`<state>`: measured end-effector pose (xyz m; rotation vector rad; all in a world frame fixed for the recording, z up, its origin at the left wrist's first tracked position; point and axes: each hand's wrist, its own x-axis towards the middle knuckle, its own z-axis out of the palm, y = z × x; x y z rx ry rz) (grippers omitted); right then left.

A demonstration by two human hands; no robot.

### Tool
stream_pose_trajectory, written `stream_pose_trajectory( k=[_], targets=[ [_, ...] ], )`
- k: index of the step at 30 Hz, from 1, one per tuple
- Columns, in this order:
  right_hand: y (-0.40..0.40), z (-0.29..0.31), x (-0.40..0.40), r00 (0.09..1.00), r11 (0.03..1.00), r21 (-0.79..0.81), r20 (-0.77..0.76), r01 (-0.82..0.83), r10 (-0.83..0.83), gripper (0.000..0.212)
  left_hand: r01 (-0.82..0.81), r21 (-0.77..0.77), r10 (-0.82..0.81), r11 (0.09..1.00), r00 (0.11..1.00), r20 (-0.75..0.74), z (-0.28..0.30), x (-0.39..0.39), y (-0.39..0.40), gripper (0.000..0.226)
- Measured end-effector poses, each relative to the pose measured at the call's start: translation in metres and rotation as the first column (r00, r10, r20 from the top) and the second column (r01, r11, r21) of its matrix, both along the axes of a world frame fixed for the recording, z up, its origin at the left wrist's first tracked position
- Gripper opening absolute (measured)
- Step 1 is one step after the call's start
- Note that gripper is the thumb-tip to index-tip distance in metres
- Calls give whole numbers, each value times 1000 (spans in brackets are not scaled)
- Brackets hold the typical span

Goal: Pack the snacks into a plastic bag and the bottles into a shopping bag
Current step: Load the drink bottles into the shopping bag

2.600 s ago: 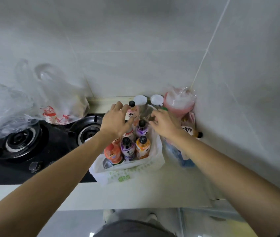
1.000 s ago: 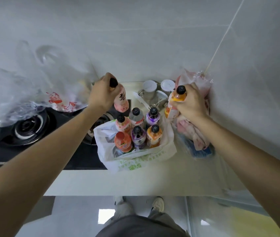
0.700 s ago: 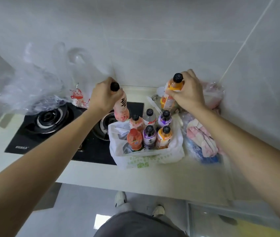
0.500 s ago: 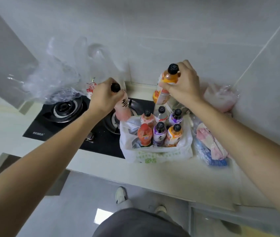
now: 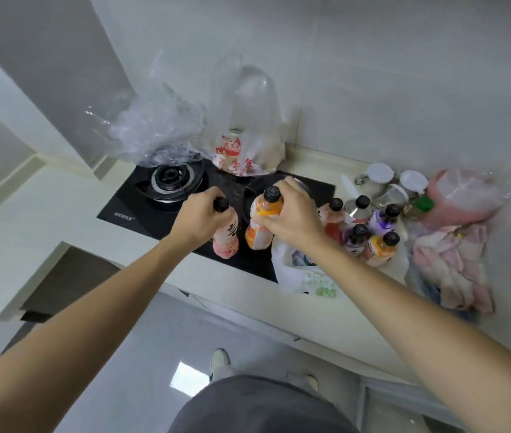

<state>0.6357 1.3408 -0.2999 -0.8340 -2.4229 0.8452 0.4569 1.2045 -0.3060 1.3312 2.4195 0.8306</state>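
Over the black stove point(image 5: 141, 210), the left hand point(image 5: 199, 218) gripped 1 pink bottle point(image 5: 226, 239) and the right hand point(image 5: 291, 214) 1 orange bottle point(image 5: 260, 228); 6 bottles stood in the white shopping bag point(image 5: 288, 270) beside it.

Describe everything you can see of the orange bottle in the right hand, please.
The orange bottle looks like plastic, with a black screw cap, orange drink inside and an orange-and-white label. The cap is on. The right hand grips its neck and shoulder from above, so it hangs roughly upright over the black stove, close beside the pink bottle in the left hand.
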Motion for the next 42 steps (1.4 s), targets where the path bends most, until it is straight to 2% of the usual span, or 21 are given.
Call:
stream_pose_trajectory(
  k=[4, 9, 15, 19, 23, 27, 31, 34, 38, 42],
  targets=[
    [-25, -40, -18, 992, 997, -67, 123, 47, -39, 45, 47, -45, -44, 998, 997, 68, -28, -13, -11, 16],
    [-36, -68, -37, 969, 990, -85, 230, 116, -93, 50, 112, -27, -109, 993, 988, 109, -48, -29, -8, 18],
    [-39, -80, -46, 948, 977, -90, 275, 192, -161, 52, 200, -13, -196, 980, 972, 128, -58, -41, 10, 16],
    [-38, -79, -50, 941, 981, -52, 298, 186, -162, 53, 241, -87, -238, 967, 970, 42, -56, -44, 20, 18],
    [-36, -72, -51, 937, 986, -55, 322, 159, -133, 56, 232, -171, -244, 958, 968, -54, -53, -42, 19, 24],
    [-33, -64, -42, 953, 989, -56, 282, 135, -114, 54, 182, -238, -229, 954, 956, -186, -46, -33, 13, 32],
    [-14, -47, -23, 954, 994, 1, 279, 112, -108, 59, 136, -160, -186, 978, 915, -357, -29, -20, 19, 36],
    [6, -33, 2, 961, 994, 54, 256, 92, -103, 61, 178, -120, -211, 977, 895, -392, -17, 4, 33, 35],
    [37, -15, 42, 965, 988, 135, 241, 72, -104, 56, 231, -97, -251, 968, 898, -363, -10, 48, 59, 33],
    [79, -5, 91, 969, 980, 169, 203, 104, -138, 47, 290, -73, -299, 954, 929, -221, -14, 92, 90, 33]
  ],
)
